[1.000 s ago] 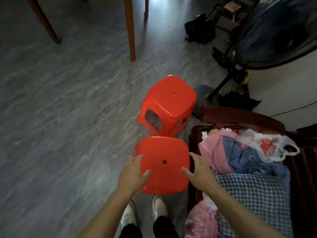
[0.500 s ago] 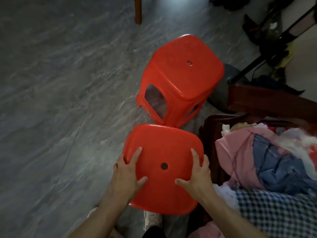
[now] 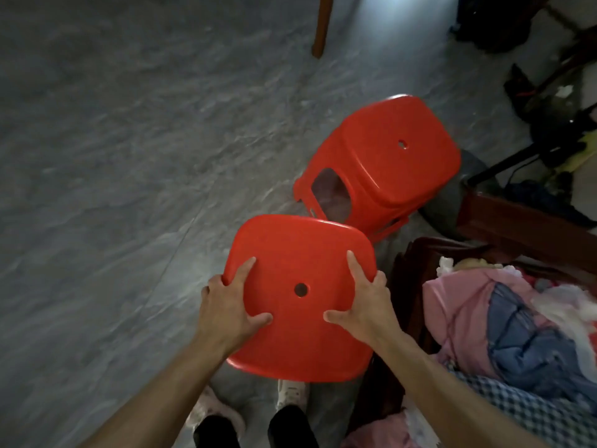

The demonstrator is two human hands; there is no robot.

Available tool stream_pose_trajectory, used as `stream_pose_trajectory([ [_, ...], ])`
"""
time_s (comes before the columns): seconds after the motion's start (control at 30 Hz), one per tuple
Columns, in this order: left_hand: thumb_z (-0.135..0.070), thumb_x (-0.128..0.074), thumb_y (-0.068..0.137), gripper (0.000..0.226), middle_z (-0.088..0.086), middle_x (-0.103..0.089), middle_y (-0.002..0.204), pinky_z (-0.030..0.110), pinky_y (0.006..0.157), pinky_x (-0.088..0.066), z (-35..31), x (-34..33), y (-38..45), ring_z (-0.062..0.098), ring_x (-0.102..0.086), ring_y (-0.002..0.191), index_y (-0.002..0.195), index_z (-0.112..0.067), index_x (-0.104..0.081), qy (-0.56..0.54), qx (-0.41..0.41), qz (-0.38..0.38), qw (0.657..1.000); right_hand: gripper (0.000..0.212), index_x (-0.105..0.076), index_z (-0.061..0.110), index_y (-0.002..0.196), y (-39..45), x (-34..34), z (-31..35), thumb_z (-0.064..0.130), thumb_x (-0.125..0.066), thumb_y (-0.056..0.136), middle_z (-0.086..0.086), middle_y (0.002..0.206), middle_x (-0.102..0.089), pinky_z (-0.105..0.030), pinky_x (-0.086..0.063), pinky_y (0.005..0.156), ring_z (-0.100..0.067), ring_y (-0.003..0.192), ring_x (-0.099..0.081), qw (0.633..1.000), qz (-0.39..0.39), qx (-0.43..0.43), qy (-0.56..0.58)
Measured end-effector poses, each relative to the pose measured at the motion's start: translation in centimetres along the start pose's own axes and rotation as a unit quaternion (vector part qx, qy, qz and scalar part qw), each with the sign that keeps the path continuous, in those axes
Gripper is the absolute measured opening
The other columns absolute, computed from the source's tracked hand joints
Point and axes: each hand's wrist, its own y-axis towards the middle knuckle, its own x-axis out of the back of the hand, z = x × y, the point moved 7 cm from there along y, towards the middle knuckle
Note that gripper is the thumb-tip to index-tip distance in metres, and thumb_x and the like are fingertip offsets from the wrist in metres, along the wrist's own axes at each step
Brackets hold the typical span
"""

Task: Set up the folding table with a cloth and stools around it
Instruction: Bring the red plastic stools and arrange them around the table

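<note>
holding the near red stool (image 3: 300, 295) by the seat, above the floor (image 3: 129, 189) and over the feet, just in front of the second red stool (image 3: 384, 166) standing by the wooden furniture (image 3: 517, 227). left hand (image 3: 229, 312) gripping the seat's left edge, thumb on top, fingers curled over the rim; right hand (image 3: 365, 305) gripping the right edge the same way. best kept level, both grips even, so as not to swing the hidden legs into the second stool or the pile of clothes (image 3: 504, 324) at the right. worth lifting clear, then turning toward open floor. folding table not in sight from here, so the carrying route only guessed.
</note>
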Motion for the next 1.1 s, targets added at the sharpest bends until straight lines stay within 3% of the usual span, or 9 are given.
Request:
stream_pose_trajectory([
  [0.23,-0.057,-0.082,0.058,0.114,0.019,-0.045,0.120,0.042,0.100,-0.042,6.1,14.4,-7.4,0.037,-0.048,0.114,0.148,-0.050,-0.013,-0.038,0.060,-0.068,0.995,0.129,0.007,0.054,0.146,-6.8,4.4,16.6,0.050,-0.087,0.058,-0.017,0.140,-0.024,-0.054,-0.041,0.104,-0.039,0.125,-0.041,0.991,0.010,0.104,-0.080],
  [0.43,-0.062,-0.081,0.052,0.115,0.020,-0.050,0.115,0.047,0.095,-0.047,13.2,27.3,-17.0,0.038,-0.050,0.110,0.144,-0.054,-0.012,-0.095,0.091,-0.141,0.981,0.128,0.006,0.052,0.148,-17.6,6.6,31.6,0.045,-0.088,0.061,-0.024,0.150,-0.015,-0.056,-0.037,0.108,-0.043,0.136,-0.030,0.975,0.001,0.191,-0.115],
  [0.63,-0.065,-0.078,0.052,0.114,0.024,-0.048,0.122,0.047,0.097,-0.046,19.9,37.1,-26.4,0.041,-0.050,0.113,0.144,-0.053,-0.013,-0.108,0.117,-0.212,0.964,0.129,-0.001,0.046,0.151,-27.4,6.4,43.2,0.052,-0.087,0.056,-0.020,0.136,-0.030,-0.047,-0.041,0.106,-0.040,0.125,-0.041,0.944,-0.010,0.300,-0.136],
  [0.87,-0.080,-0.059,0.036,0.118,0.019,-0.054,0.109,0.045,0.093,-0.047,29.2,42.7,-34.8,0.039,-0.052,0.106,0.142,-0.053,-0.016,-0.140,0.192,-0.295,0.925,0.131,-0.004,0.043,0.152,-34.5,1.6,54.7,0.064,-0.082,0.048,-0.023,0.139,-0.037,-0.045,-0.040,0.108,-0.038,0.128,-0.041,0.889,0.014,0.422,-0.178],
  [1.1,-0.071,-0.074,0.046,0.115,0.018,-0.054,0.113,0.044,0.095,-0.044,37.8,44.2,-39.9,0.039,-0.051,0.109,0.144,-0.050,-0.017,-0.175,0.300,-0.337,0.875,0.130,-0.011,0.039,0.153,-38.2,-6.2,64.8,0.059,-0.086,0.049,-0.020,0.135,-0.038,-0.040,-0.037,0.110,-0.036,0.128,-0.043,0.832,0.073,0.509,-0.208],
])
